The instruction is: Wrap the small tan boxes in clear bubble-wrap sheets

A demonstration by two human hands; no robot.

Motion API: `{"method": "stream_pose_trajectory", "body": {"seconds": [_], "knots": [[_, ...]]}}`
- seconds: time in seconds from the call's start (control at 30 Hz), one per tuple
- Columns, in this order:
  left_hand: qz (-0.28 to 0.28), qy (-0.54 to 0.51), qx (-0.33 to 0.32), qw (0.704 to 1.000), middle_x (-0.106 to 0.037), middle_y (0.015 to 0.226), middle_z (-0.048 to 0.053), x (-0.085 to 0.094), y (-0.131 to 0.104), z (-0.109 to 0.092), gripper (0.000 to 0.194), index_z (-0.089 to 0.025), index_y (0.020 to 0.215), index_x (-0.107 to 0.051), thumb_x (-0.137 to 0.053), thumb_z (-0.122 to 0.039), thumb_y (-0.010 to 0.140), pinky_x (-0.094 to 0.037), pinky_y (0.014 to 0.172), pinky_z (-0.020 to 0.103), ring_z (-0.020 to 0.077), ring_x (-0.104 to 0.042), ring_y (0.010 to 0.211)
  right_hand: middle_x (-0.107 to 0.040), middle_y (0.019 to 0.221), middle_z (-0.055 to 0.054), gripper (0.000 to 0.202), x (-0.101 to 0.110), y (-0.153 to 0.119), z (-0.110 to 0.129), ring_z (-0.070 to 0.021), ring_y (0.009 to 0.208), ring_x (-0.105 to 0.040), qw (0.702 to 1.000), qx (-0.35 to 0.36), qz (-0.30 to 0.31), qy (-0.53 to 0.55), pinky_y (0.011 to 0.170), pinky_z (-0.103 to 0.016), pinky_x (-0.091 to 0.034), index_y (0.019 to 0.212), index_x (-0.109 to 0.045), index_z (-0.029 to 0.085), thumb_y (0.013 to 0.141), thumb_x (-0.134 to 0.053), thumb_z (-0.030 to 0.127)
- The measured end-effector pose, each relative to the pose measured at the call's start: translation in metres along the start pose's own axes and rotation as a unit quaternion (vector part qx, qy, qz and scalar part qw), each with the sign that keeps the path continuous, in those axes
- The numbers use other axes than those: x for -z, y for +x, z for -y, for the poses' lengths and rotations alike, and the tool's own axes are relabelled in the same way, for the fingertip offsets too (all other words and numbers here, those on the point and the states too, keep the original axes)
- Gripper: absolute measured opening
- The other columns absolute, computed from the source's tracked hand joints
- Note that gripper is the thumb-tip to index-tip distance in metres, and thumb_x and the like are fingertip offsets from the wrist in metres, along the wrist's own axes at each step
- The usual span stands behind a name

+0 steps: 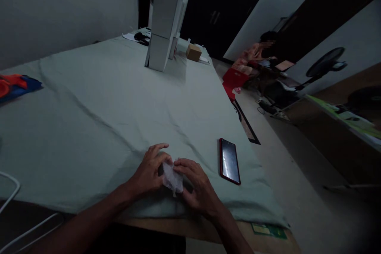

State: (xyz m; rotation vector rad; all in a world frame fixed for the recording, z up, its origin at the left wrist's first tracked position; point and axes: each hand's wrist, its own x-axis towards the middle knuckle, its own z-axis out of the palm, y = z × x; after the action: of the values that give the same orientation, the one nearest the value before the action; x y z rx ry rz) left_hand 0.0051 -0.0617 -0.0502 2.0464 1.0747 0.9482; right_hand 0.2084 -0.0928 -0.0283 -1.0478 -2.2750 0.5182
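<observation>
Between my hands, close to the near edge of the bed-like surface, is a small crumpled piece of translucent whitish plastic (pixel 173 177). My left hand (pixel 151 168) grips its left side with thumb and fingers, the index finger lifted away. From the right, my right hand (pixel 195 184) pinches the same plastic, fingertips on its upper edge and thumb near its lower corner. Whether anything is wrapped inside cannot be made out. A phone (pixel 229 161) in a red case lies screen up to the right of my right hand.
A pale green sheet (pixel 143 99) covers the surface. Tall white boxes (pixel 162 24) and a small brown box (pixel 193 52) stand at the far end. Orange and blue cloth (pixel 18 85) lies left; a white cable (pixel 12 190) is nearby. A person (pixel 250 57) sits beyond, near a fan (pixel 326 62).
</observation>
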Motion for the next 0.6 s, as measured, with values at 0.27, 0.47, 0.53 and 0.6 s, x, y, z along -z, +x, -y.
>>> {"method": "stream_pose_trajectory", "body": {"seconds": [0.27, 0.47, 0.53, 0.6], "knots": [[-0.002, -0.057, 0.014, 0.998, -0.060, 0.122, 0.010, 0.007, 0.004, -0.005, 0.033, -0.020, 0.097, -0.061, -0.057, -0.008, 0.066, -0.038, 0.105, 0.047, 0.0267, -0.049, 0.122, -0.061, 0.116, -0.009, 0.044, -0.010, 0.010, -0.005, -0.0232, 0.108, -0.056, 0.997, -0.043, -0.059, 0.030, 0.092, -0.038, -0.046, 0.112, -0.059, 0.024, 0.074, -0.052, 0.005], [0.035, -0.126, 0.102, 0.986, -0.055, 0.129, 0.014, 0.013, 0.006, -0.010, 0.063, -0.016, 0.131, -0.044, -0.058, -0.019, 0.070, -0.041, 0.103, 0.048, 0.0281, -0.053, 0.118, -0.062, 0.073, 0.000, 0.024, -0.005, 0.028, -0.008, -0.0157, 0.069, -0.056, 0.946, -0.254, -0.015, 0.202, 0.061, -0.024, -0.045, 0.086, -0.064, 0.018, 0.091, -0.050, 0.036], [0.043, -0.177, 0.129, 0.975, -0.055, 0.128, 0.014, 0.009, 0.006, -0.009, 0.070, -0.015, 0.137, -0.037, -0.057, -0.019, 0.071, -0.043, 0.100, 0.044, 0.0263, -0.055, 0.115, -0.058, 0.068, 0.002, 0.029, -0.004, 0.029, -0.007, -0.0140, 0.064, -0.052, 0.940, -0.271, -0.004, 0.206, 0.057, -0.022, -0.040, 0.077, -0.062, 0.018, 0.091, -0.049, 0.040], [0.041, -0.222, 0.140, 0.964, -0.054, 0.128, 0.013, 0.006, 0.006, -0.008, 0.075, -0.015, 0.141, -0.031, -0.058, -0.020, 0.072, -0.045, 0.099, 0.042, 0.0251, -0.056, 0.113, -0.056, 0.066, 0.002, 0.032, -0.004, 0.029, -0.006, -0.0132, 0.062, -0.049, 0.942, -0.278, -0.007, 0.188, 0.056, -0.022, -0.038, 0.072, -0.059, 0.018, 0.091, -0.049, 0.041]]}}
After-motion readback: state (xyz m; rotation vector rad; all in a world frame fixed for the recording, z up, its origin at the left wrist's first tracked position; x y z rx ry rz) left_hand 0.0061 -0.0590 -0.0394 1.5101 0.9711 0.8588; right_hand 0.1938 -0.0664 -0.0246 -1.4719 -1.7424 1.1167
